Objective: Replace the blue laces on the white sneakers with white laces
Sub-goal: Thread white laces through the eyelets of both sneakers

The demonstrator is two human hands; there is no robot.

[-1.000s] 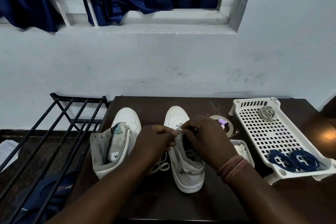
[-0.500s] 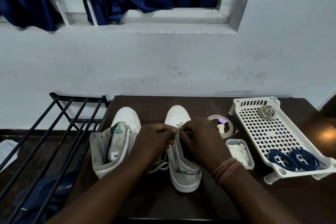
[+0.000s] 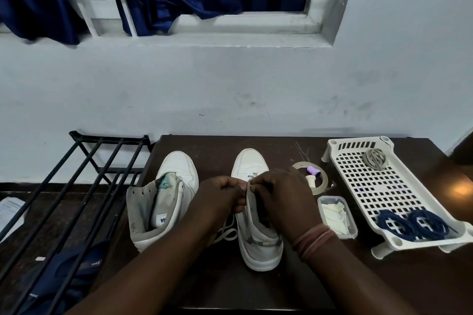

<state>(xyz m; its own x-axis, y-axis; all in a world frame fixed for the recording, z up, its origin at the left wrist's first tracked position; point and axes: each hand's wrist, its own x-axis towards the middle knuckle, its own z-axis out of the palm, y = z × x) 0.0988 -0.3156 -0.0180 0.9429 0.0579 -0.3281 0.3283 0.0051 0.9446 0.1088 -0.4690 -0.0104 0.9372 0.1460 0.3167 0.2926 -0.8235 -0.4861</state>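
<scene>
Hands are meeting over the right sneaker [image 3: 258, 240], which is standing near the middle of the dark table [image 3: 225, 286] with its toe pointing at the back edge. The left hand [image 3: 220, 199] is curling its fingers in a narrow pinch on the white lace [image 3: 249, 181] at the eyelets, and the right hand [image 3: 281, 197] is pinching the same lace from the other side — the two sets of fingertips are nearly touching. A loose loop of that lace is lying on the table between the two shoes. The left sneaker [image 3: 163, 197] is sitting just beside, toward the table's left edge, unlaced, its tongue standing open. Toward the right edge a white perforated tray [image 3: 371, 186] is resting on short legs; the blue laces [image 3: 412, 224] are lying coiled at its near corner, and a small grey bundle [image 3: 375, 158] is lying at its far end — what it is I cannot tell. Between tray and right sneaker a tape roll [image 3: 321, 188] is lying flat, with a small clear tub [image 3: 336, 216] nearer the front edge.
</scene>
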